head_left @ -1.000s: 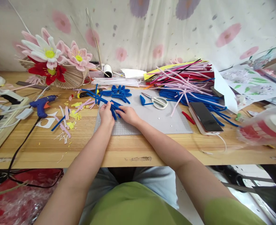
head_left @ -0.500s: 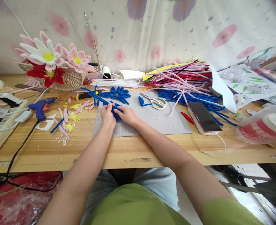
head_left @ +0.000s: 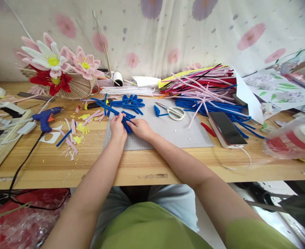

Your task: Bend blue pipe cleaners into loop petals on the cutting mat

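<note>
My left hand (head_left: 118, 127) is closed around a small bunch of blue pipe cleaners (head_left: 125, 121) over the left part of the grey cutting mat (head_left: 168, 133). My right hand (head_left: 140, 128) pinches the same bunch from the right side. Long blue ends stick out up and to the left past my left fingers. Behind my hands lie several blue looped shapes (head_left: 133, 102). Right of them, one blue folded piece (head_left: 156, 111) rests beside the scissors (head_left: 176, 113) on the mat.
A blue glue gun (head_left: 46, 118), scraps (head_left: 78, 139) and fluffy flowers (head_left: 53, 62) are on the left. Pipe cleaner bundles (head_left: 204, 86), a red piece (head_left: 208, 129), a phone (head_left: 227, 128) and a bagged cup (head_left: 293, 140) are on the right.
My hands have drawn slightly apart, and more of the blue bunch shows between them. The view has shifted slightly.
</note>
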`<state>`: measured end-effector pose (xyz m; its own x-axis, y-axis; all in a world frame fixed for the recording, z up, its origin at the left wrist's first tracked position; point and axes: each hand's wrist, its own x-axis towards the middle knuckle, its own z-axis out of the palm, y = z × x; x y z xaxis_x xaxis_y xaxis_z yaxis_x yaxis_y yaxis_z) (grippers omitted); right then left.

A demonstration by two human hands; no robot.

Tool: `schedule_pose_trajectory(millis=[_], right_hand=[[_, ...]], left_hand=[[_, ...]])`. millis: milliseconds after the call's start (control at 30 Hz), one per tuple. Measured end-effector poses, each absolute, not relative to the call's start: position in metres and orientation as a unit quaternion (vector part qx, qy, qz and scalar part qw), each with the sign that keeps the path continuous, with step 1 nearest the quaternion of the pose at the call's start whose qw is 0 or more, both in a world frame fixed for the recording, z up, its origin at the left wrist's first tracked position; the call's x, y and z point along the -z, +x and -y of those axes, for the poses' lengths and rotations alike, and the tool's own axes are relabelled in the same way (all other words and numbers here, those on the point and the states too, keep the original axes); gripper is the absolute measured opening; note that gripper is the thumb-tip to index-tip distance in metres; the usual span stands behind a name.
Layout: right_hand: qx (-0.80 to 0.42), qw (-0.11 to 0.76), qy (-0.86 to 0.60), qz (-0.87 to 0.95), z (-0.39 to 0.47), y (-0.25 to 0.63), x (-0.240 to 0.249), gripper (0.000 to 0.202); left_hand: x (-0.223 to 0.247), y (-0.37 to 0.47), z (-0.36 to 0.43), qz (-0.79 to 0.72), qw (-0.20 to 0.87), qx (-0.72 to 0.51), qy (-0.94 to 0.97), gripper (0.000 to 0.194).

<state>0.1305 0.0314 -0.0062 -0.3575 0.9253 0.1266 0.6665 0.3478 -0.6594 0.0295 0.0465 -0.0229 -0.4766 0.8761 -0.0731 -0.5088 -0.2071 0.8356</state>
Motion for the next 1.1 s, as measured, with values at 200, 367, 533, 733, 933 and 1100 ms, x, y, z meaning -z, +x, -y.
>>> schedule_pose_trajectory(millis=[200, 367, 533, 733, 933, 1100], right_hand=[[-0.349, 0.327, -0.479, 0.736, -0.041, 0.130, 0.016, 0.032], [-0.382, 0.335, -0.447, 0.736, -0.046, 0.130, 0.019, 0.029], [-0.293, 0.254, -0.481, 0.786, -0.037, 0.132, 0.012, 0.034], [-0.211, 0.226, -0.496, 0.812, -0.030, 0.130, 0.009, 0.033], [-0.236, 0.258, -0.525, 0.776, -0.030, 0.137, 0.013, 0.030], [-0.366, 0.315, -0.467, 0.741, -0.031, 0.141, 0.016, 0.029]], left_hand=[[0.018, 0.037, -0.041, -0.413, 0.489, -0.729, 0.240, 0.026], [0.016, 0.037, -0.040, -0.418, 0.512, -0.705, 0.257, 0.023], [0.016, 0.034, -0.040, -0.458, 0.460, -0.723, 0.238, 0.022], [0.019, 0.030, -0.043, -0.470, 0.423, -0.739, 0.230, 0.025], [0.018, 0.031, -0.039, -0.461, 0.508, -0.668, 0.289, 0.018], [0.009, 0.037, -0.030, -0.427, 0.588, -0.604, 0.328, 0.022]])
